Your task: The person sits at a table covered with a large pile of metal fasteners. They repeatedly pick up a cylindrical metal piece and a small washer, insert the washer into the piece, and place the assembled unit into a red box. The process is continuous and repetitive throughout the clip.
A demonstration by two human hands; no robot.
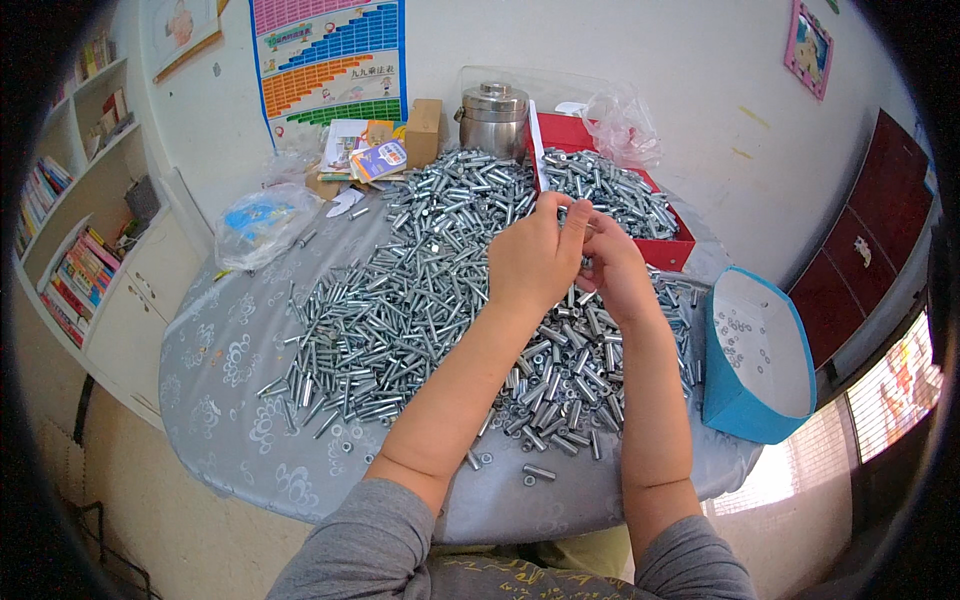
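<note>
My left hand (533,255) and my right hand (622,272) meet over the far right of a big heap of metal bolts (400,290). The fingers of both are curled together at the fingertips. Whatever they pinch is hidden behind the fingers and too small to name. Beneath my forearms lie short metal sleeves (545,405) and small nuts. Just beyond the hands stands a red box (672,252) filled with more bolts, its lid raised. To the right, a blue box (745,415) with a white inside holds several small rings or nuts.
A round table with a grey patterned cloth (225,400) carries everything. Behind the heap are a steel pot (493,125), a cardboard box (424,132), booklets (378,160) and a clear plastic bag (625,125). Another bag (265,228) lies at left, near a bookshelf (75,250).
</note>
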